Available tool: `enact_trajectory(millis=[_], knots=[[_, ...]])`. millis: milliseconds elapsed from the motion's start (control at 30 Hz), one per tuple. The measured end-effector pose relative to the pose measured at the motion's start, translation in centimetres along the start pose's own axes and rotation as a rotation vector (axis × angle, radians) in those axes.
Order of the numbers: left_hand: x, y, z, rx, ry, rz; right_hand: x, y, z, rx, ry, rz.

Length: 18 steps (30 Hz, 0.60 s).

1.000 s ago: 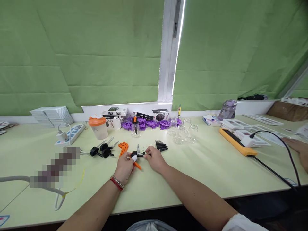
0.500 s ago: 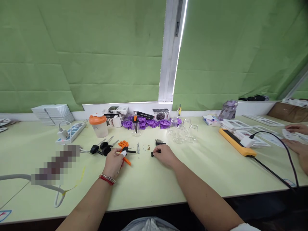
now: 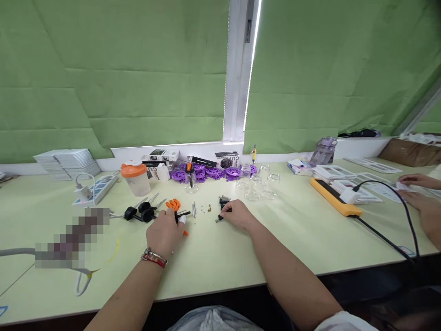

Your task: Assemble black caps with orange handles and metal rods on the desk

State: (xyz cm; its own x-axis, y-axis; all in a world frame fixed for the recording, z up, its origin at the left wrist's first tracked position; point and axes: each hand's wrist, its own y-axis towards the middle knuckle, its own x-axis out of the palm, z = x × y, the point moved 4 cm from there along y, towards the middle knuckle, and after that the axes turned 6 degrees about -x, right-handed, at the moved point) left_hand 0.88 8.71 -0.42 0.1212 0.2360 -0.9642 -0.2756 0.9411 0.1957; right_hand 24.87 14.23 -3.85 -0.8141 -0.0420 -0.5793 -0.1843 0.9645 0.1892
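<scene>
The larger of the two held pieces is an orange-and-black lever piece (image 3: 186, 233), low over the table's middle, with the left hand (image 3: 164, 232) curled round it from above. The palm covers most of its body; an orange tip shows below the thumb, and a straight black rod (image 3: 184, 214) juts toward the right. The smaller piece, a slim black cylinder (image 3: 219, 219), is pinched between thumb and fingertip of the right hand (image 3: 238, 214); its lower end looks ridged, perhaps a spring, though too small to be sure. It slants down to the left, just in front of the black tubes (image 3: 225, 202) and small springs (image 3: 224, 198).

The pale table (image 3: 292, 257) runs beneath both forearms, its near edge passing under them close to the body. To the right, well apart from the right hand, a yellow power strip (image 3: 336, 197) slants across the surface. Behind stand clear glass jars (image 3: 255, 188), near the right hand. Black knobs with metal shafts (image 3: 147, 214) crowd the left hand's outer side, and orange levers (image 3: 172, 204) lie just beyond its knuckles. Between the hands lie metal pins (image 3: 194, 210) and, smallest, brass-coloured bits (image 3: 209, 208).
</scene>
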Motion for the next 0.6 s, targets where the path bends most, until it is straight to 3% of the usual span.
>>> enact_trajectory(millis=[100, 200, 267, 333, 600], knots=[[-0.7, -1.1, 3.2, 0.227, -0.021, 0.045, 0.0, 0.1, 0.3, 0.014, 0.037, -0.004], [0.7, -1.8, 6.6, 0.452, -0.105, -0.154, 0.1, 0.2, 0.6, 0.026, 0.052, -0.001], [2.2, -1.6, 8.0, 0.471, -0.102, -0.266, 0.3, 0.2, 0.8, 0.024, 0.046, 0.005], [3.5, -1.1, 8.9, 0.453, -0.105, -0.306, 0.3, 0.3, 0.9, 0.016, 0.038, 0.009], [4.7, -0.1, 9.1, 0.461, -0.082, -0.281, -0.7, 0.4, 1.1, 0.016, -0.129, -0.051]])
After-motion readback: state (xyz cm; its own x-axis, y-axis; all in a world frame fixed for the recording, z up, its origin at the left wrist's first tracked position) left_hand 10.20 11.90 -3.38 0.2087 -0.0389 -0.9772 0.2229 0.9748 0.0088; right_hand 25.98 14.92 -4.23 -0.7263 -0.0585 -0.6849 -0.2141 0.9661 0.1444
